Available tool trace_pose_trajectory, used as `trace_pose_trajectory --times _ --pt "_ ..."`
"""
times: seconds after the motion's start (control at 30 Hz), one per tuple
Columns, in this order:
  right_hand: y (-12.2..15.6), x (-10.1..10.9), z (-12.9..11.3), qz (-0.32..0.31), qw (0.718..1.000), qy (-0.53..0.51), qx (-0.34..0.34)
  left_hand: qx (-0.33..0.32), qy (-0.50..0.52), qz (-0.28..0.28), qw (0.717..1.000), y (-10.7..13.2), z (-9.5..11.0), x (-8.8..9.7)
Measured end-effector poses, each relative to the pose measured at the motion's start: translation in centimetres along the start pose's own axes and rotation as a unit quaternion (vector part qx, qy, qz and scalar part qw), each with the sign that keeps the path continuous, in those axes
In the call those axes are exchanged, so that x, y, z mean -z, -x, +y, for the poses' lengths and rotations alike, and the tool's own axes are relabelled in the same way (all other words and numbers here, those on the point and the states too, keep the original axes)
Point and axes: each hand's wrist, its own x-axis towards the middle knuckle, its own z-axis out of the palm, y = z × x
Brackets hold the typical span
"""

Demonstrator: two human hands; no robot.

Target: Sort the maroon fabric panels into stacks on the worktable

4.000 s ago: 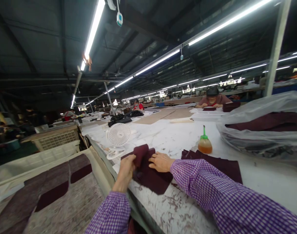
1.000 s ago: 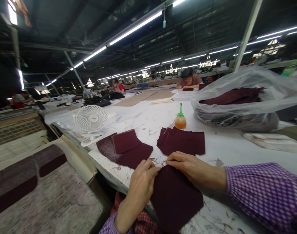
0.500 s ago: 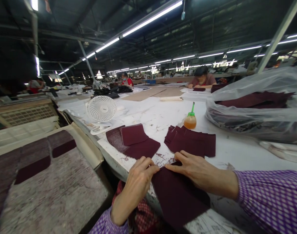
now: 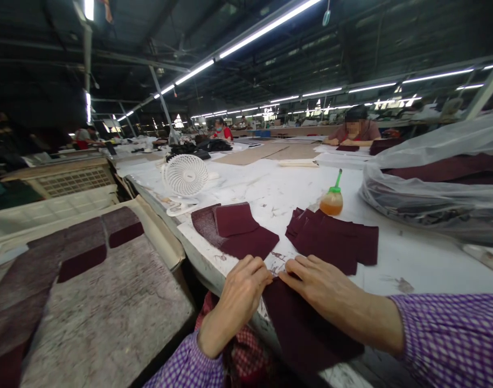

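My left hand point(image 4: 244, 293) is closed in a pinch at the top left corner of a dark maroon fabric piece point(image 4: 305, 326), which might be leather. Right beside it, my right hand point(image 4: 323, 285) grips the top edge of the same piece, thumb and fingertips close to the left ones. The piece lies flat at the table's near edge, partly covered by my right hand and forearm. Just beyond my hands are a left stack of maroon pieces point(image 4: 250, 240), one showing a speckled grey area, and a fanned right stack point(image 4: 331, 237).
On the white table point(image 4: 254, 180) stand a small white fan point(image 4: 185, 176) and a green-topped bottle point(image 4: 331, 202) of amber liquid. A clear plastic bag point(image 4: 432, 207) holds maroon pieces at right. At left, a mottled board point(image 4: 120, 302) carries more pieces. A co-worker point(image 4: 357, 129) sits across.
The view has swung a little left, so the table's things sit farther right. Both hands stay at the piece's top edge, with the left fingers curled in more tightly.
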Motion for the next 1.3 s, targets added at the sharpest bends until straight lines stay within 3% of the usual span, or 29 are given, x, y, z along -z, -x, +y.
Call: trace_pose_trajectory --times 0.13,0.37,0.63,0.77,0.93,1.13,1.3 --pt "-0.3 0.2 0.1 -0.021 0.998 -0.045 0.036 0.007 0.024 0.004 1.0 0.0 -0.1 0.2" --pt "-0.3 0.6 0.1 -0.044 0.996 -0.067 0.03 0.066 0.206 0.018 0.976 0.5 -1.8 1.1" --pt "-0.2 -0.1 -0.1 -0.032 0.998 -0.057 0.02 0.063 0.147 0.009 0.987 0.7 -1.1 1.2" --pt "-0.8 -0.1 -0.1 -0.03 0.998 -0.052 0.008 0.07 0.191 0.006 0.979 1.2 -1.6 1.6" --pt "-1.6 0.4 0.7 -0.076 0.992 -0.096 0.019 0.099 0.218 0.042 0.97 1.9 -2.0 1.8" --pt "-1.2 0.6 2.1 -0.093 0.976 -0.181 -0.077 0.065 0.132 0.03 0.989 2.2 -0.6 1.1" --pt "-1.1 0.5 2.9 -0.114 0.947 -0.278 -0.115 0.072 0.143 0.045 0.986 2.3 -0.5 1.0"
